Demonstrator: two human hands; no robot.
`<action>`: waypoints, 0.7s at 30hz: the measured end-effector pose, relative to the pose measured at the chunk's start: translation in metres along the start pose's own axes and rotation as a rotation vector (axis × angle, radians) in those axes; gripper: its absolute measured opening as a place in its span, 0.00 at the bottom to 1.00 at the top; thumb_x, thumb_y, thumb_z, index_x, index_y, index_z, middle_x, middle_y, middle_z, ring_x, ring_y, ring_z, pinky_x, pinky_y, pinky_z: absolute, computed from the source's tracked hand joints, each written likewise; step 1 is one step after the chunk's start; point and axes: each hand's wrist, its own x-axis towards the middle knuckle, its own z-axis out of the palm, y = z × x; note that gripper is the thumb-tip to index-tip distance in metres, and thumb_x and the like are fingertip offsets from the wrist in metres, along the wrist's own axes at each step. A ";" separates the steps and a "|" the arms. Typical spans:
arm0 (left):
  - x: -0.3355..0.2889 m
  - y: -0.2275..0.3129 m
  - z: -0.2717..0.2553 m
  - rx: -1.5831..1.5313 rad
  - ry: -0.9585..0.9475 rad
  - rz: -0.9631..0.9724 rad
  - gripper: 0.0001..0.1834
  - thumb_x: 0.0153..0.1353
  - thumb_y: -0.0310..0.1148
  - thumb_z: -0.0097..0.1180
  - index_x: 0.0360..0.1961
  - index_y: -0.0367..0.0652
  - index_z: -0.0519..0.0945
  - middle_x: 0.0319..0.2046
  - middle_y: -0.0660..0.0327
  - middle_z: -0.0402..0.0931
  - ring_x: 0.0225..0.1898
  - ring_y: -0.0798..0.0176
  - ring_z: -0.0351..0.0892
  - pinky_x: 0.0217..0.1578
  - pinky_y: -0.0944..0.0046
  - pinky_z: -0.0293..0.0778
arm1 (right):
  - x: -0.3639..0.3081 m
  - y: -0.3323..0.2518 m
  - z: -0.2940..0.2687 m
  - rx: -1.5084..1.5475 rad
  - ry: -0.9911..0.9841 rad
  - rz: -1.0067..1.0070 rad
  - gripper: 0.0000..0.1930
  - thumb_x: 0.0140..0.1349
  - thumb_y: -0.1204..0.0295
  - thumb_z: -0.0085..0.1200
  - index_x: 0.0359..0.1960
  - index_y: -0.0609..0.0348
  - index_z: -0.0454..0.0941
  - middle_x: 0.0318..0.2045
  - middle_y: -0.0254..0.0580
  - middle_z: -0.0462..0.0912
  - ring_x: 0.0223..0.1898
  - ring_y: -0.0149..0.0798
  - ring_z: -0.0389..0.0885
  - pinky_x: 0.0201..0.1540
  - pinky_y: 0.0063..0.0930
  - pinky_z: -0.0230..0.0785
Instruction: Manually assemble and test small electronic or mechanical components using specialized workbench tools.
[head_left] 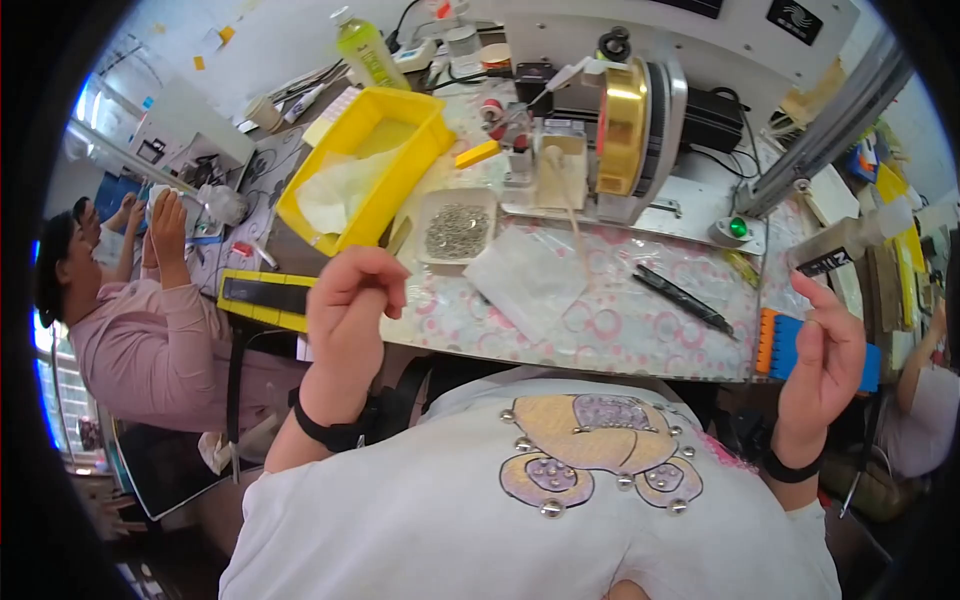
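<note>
Raised above the table's near edge, my left hand (348, 325) has its fingers curled in toward the thumb, and nothing shows in them. It is nearest the yellow bin (298, 205) and a white dish (483, 250) of small silvery metal pieces. My right hand (825, 355) is up at the right, thumb and forefinger apart, with nothing visible between them. Behind it lie blue and orange plastic pieces (790, 345). Between my hands, a white sheet (528, 280) and a pair of black tweezers (685, 300) rest on the patterned table cover (600, 330).
At the back stands a machine with a gold-coloured reel (622, 130) and a green button (738, 228). A clear bottle (855, 243) is to the right, a green-yellow bottle (368, 50) at the back left. Another person (150, 335) sits at the left.
</note>
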 end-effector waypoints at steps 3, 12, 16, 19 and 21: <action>-0.010 -0.007 -0.004 -0.153 -0.096 -0.299 0.13 0.44 0.21 0.39 0.34 0.35 0.70 0.18 0.67 0.60 0.18 0.75 0.56 0.19 0.77 0.52 | -0.001 0.002 0.008 0.312 0.141 0.124 0.05 0.61 0.75 0.39 0.35 0.63 0.65 0.38 0.52 0.74 0.17 0.16 0.50 0.20 0.11 0.44; -0.008 -0.042 0.002 0.991 -0.201 -0.177 0.23 0.50 0.41 0.54 0.46 0.42 0.66 0.26 0.53 0.74 0.30 0.49 0.74 0.30 0.57 0.69 | -0.002 -0.001 0.012 0.344 0.348 0.381 0.02 0.58 0.78 0.43 0.33 0.61 0.67 0.22 0.26 0.62 0.20 0.17 0.53 0.20 0.12 0.43; -0.012 -0.045 0.019 1.050 -0.241 -0.096 0.22 0.49 0.38 0.55 0.44 0.42 0.68 0.29 0.52 0.74 0.31 0.51 0.74 0.31 0.57 0.70 | -0.007 0.004 0.009 0.334 0.328 0.359 0.02 0.58 0.78 0.43 0.33 0.61 0.67 0.22 0.25 0.62 0.20 0.17 0.54 0.21 0.11 0.44; -0.015 -0.044 0.024 1.034 -0.231 -0.009 0.20 0.48 0.35 0.56 0.42 0.42 0.69 0.30 0.53 0.74 0.31 0.52 0.74 0.30 0.58 0.70 | -0.008 0.002 0.010 0.260 0.332 0.350 0.02 0.58 0.78 0.43 0.33 0.60 0.67 0.22 0.25 0.62 0.20 0.16 0.54 0.21 0.11 0.44; -0.017 -0.051 0.026 1.020 -0.253 0.025 0.20 0.46 0.33 0.56 0.42 0.42 0.70 0.35 0.54 0.73 0.31 0.52 0.75 0.29 0.57 0.71 | -0.007 0.001 0.012 0.287 0.320 0.358 0.02 0.58 0.78 0.44 0.33 0.60 0.67 0.22 0.25 0.62 0.21 0.16 0.55 0.21 0.11 0.45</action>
